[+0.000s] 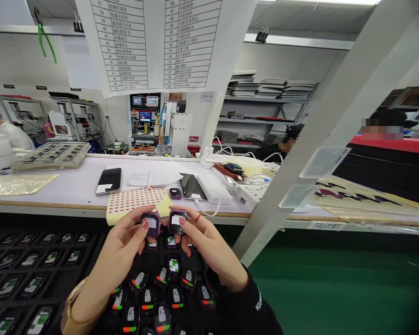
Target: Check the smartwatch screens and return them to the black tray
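Note:
Between the thumb and fingers of my left hand [131, 235] is a smartwatch body [153, 226] with a purple frame and a lit screen of white text. A second smartwatch body [175, 225], much the same, is pinched in my right hand [200, 237], its screen partly behind the thumb. The two watches are held side by side with a small gap. Below them, several more watches [162, 275] lie on a black surface, many showing white text with a red and green bar. One watch [173, 264] shows a green and white pattern.
A black tray [52, 288] of watches fills the lower left. On the bench lie a sheet of red arrow stickers [136, 200], another watch [175, 193], two phones [109, 180] and a power strip [214, 188]. A slanted grey post [310, 139] stands right; a printed list [129, 46] hangs above.

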Available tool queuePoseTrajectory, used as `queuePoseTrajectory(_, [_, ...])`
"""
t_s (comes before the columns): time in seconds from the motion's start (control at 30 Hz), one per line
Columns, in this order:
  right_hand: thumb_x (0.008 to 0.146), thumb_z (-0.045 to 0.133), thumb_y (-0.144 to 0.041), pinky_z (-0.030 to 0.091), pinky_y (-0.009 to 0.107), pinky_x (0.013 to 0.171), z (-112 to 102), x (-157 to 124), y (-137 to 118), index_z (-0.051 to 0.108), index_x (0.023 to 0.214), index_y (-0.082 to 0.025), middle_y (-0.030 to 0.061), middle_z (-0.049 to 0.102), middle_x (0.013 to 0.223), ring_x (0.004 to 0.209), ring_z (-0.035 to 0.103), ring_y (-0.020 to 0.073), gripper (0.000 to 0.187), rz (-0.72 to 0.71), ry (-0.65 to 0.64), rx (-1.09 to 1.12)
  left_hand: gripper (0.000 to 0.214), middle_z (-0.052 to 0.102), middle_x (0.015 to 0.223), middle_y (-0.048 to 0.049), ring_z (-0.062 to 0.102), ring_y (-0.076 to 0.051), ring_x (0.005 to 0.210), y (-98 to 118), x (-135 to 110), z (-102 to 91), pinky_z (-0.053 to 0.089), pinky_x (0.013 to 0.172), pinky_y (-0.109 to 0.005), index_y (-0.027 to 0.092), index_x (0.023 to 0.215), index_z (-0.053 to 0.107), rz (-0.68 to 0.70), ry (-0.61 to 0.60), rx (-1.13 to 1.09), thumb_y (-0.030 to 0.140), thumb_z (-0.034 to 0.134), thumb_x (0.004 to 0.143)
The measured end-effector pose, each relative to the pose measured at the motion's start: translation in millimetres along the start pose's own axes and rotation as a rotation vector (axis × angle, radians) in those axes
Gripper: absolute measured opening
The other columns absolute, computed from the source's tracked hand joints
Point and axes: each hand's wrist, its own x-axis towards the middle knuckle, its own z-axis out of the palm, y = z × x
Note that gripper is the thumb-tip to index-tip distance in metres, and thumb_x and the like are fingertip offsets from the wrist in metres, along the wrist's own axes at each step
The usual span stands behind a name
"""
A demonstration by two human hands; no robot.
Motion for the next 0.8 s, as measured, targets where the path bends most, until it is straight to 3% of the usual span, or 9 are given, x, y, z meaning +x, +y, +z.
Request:
queuePoseTrajectory(0.1, [0.092, 0.071, -0.052, 0.044, 0.016, 0.046, -0.3, -0.4, 0.5, 0.057, 0.127, -0.019, 0.0086, 0.064, 0.101, 0.068, 0.055, 0.0147, 0.050, -0.006, -0.004, -0.004, 0.032, 0.066, 0.097, -0.0023, 0.050, -0.007, 0.058, -1.1, 0.7, -1.3, 0.045, 0.057, -0.018, 0.029, 0.121, 0.066, 0.006, 0.018, 0.002, 0.044, 0.064, 0.093])
queuePoseTrajectory(0.43, [0.085, 0.074, -0.040, 0.039, 0.014, 0.038, 1.8, 4.1, 5.3, 0.060, 0.120, -0.019, 0.0038, 0.061, 0.087, 0.059, 0.052, 0.0132, 0.043, -0.040, 0.068, -0.006, 0.042, 0.066, 0.112, -0.0059, 0.060, -0.015, 0.070, -0.9, -1.2, 4.8, 0.052, 0.067, -0.025, 0.029, 0.128, 0.063, -0.053, -0.022, 0.032, 0.040, 0.069, 0.087])
queuePoseTrajectory(0.8, [0.085, 0.075, -0.047, 0.031, 0.015, 0.037, -1.1, 4.4, 9.3, 0.060, 0.114, -0.019, 0.0060, 0.065, 0.090, 0.053, 0.049, 0.0113, 0.044, -0.026, 0.091, -0.045, 0.046, 0.065, 0.090, -0.0051, 0.054, -0.014, 0.060, -9.8, 4.0, 5.7, 0.048, 0.058, -0.025, 0.025, 0.128, 0.064, -0.021, 0.006, 0.068, 0.047, 0.067, 0.088])
